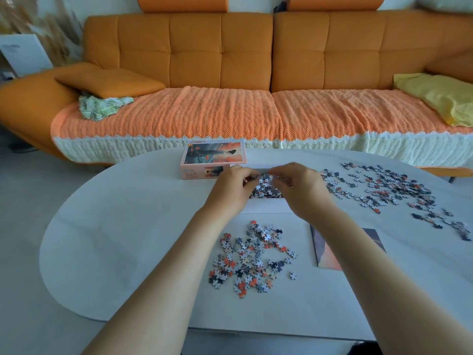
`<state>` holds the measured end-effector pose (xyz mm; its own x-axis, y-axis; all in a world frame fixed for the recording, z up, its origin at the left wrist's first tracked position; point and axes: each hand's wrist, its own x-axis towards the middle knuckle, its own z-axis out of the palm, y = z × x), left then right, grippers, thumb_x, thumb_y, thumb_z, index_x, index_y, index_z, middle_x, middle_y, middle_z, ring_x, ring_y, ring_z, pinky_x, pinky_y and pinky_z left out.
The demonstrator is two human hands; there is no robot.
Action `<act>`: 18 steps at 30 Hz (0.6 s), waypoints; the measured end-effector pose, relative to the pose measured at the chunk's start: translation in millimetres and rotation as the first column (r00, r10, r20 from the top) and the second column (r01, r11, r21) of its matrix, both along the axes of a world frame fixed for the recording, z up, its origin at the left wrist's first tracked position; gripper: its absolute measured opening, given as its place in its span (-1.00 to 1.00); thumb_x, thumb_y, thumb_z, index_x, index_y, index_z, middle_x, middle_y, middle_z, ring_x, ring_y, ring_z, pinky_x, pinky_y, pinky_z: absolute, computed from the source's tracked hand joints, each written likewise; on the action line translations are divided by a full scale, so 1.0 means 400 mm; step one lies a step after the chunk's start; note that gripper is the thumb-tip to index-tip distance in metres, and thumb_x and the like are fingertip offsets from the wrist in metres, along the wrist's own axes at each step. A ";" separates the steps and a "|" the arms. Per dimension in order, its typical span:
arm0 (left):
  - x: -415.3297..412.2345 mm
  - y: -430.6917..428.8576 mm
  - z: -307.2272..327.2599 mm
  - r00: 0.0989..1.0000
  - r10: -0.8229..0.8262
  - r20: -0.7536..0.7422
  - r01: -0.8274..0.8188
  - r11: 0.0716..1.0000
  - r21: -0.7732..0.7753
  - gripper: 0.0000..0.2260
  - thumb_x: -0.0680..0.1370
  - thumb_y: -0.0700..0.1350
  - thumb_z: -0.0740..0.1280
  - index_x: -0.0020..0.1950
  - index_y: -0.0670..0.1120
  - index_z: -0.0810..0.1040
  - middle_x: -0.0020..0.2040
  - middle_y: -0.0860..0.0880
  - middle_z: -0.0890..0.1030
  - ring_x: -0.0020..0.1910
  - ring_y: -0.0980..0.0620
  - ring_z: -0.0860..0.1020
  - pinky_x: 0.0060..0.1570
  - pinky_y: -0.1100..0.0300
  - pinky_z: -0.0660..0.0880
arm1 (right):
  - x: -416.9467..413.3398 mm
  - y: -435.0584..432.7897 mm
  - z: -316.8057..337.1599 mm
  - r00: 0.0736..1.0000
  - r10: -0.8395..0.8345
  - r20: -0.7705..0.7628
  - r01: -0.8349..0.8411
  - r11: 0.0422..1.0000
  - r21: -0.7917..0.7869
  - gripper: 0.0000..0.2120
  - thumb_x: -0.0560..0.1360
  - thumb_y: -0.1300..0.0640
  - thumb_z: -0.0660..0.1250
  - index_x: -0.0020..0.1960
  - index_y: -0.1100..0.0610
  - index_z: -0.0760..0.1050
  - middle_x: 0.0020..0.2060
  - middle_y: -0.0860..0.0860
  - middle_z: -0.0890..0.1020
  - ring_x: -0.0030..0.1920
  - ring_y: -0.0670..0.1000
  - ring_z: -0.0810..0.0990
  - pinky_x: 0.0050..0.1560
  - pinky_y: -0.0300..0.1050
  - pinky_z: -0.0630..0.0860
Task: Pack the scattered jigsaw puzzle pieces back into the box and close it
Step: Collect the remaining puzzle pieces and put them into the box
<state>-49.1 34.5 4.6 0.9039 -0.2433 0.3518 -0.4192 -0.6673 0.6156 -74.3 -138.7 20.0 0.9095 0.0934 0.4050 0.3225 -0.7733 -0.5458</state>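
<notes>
An orange sofa (194, 55) with a knitted cover fills the upper half of the frame. Below it a pale rounded table (122, 239) takes up the lower half. The widest scatter of puzzle pieces (384, 188) lies at the right of the table, well apart from both hands. A smaller pile of pieces (253, 257) sits low in the middle, between the two forearms. A printed lid (213, 156) stands at the table's far edge, just left of centre. Touching its right end is the open white box (267, 205), which holds a heap of pieces (266, 187). A picture sheet (330, 257) lies flat at lower right, partly under the right forearm. The left hand (230, 187) and right hand (299, 188) hang over the box from either side, and their bent fingers nearly meet above the heap. Blur hides the fingertips, so I cannot tell whether either hand is clamped on any pieces.
</notes>
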 end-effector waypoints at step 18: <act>-0.018 0.041 -0.026 0.982 -0.132 0.135 0.081 0.942 0.325 -0.75 0.56 0.09 0.28 0.07 0.02 0.69 0.09 0.10 0.64 0.07 0.08 0.57 0.20 0.10 0.41 | -0.011 -0.011 -0.044 0.988 -0.046 -0.145 -0.040 0.840 -0.541 -0.62 0.58 -0.16 0.10 0.23 -0.04 0.55 0.20 -0.11 0.58 0.21 0.00 0.52 0.23 -0.01 0.42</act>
